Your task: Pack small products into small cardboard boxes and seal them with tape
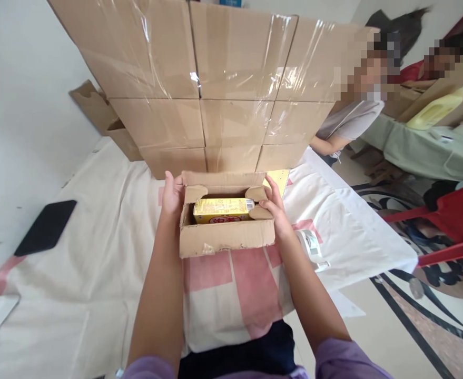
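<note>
Between my two hands is a small cardboard box (227, 239) with its top flaps up. Inside lies a yellow printed carton (225, 209) with red markings and a barcode at its right end. My left hand (171, 195) grips the box's left end, thumb upward. At the right end, my right hand (274, 205) is closed on the box, its fingers at the side flap. A flat yellow sheet (279, 181) lies just behind my right hand. Next to my right forearm stands a white tape dispenser (312, 247).
A wall of taped cardboard boxes (235, 68) rises behind my hands. An open box (122, 139) stands at its left. On the cloth-covered table (97, 221) lies a black tablet-like slab (46, 227). Two people are at the right, near a yellow bottle (439, 108) and red chair (452, 221).
</note>
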Demonstrator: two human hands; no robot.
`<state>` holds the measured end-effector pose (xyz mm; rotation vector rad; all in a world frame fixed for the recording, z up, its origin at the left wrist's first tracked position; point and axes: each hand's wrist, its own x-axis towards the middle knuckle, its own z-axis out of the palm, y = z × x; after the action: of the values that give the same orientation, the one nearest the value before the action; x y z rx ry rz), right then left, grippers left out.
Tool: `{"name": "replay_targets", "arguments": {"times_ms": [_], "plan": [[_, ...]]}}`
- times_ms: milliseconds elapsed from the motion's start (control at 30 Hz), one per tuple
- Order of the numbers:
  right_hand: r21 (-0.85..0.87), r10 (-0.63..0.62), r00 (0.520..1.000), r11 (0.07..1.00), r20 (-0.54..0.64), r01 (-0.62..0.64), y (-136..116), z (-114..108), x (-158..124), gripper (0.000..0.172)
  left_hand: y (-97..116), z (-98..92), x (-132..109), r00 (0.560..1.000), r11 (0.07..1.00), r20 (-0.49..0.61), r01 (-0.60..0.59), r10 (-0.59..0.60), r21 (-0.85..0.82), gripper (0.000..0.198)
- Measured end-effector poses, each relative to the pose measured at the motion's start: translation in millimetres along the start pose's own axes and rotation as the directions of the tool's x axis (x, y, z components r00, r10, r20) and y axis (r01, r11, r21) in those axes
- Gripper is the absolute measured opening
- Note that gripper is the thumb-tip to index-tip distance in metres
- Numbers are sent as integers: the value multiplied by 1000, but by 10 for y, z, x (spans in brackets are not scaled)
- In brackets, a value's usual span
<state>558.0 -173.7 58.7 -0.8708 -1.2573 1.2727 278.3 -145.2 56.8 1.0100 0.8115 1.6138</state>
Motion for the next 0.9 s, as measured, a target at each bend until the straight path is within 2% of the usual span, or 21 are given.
{"name": "replay_targets", "arguments": {"times_ms": [67,133,233,333,500,633,733,833,900], "plan": [[-8,14,1000,1000,2,-14,-14,17,-44,84,83,25,77,983,997,169,-78,73,24,77],[-12,3,1000,1000,22,-3,-4,36,-75,84,116,0,111,958,990,274,-110,80,93,69],[13,-13,995,1000,98,12,39,17,-74,86,110,-74,111,955,973,293,-105,41,203,56],[38,9,971,999,237,-18,47,-110,-39,91,98,-107,102,950,966,309,-111,35,232,54],[-86,49,873,996,485,-8,-115,-409,-76,100,83,-30,112,951,967,294,-157,94,199,56],[-133,57,820,991,570,23,-219,-503,-161,106,40,61,125,951,977,281,-168,125,133,60],[-175,62,779,983,623,62,-234,-544,-189,115,9,110,127,973,984,189,-152,131,98,64],[-312,108,773,942,625,121,-237,-564,-204,116,-5,146,121,988,985,76,-140,132,102,66],[-400,124,812,906,570,142,-234,-529,-216,122,-8,171,113,991,984,2,-136,137,114,66]]}}
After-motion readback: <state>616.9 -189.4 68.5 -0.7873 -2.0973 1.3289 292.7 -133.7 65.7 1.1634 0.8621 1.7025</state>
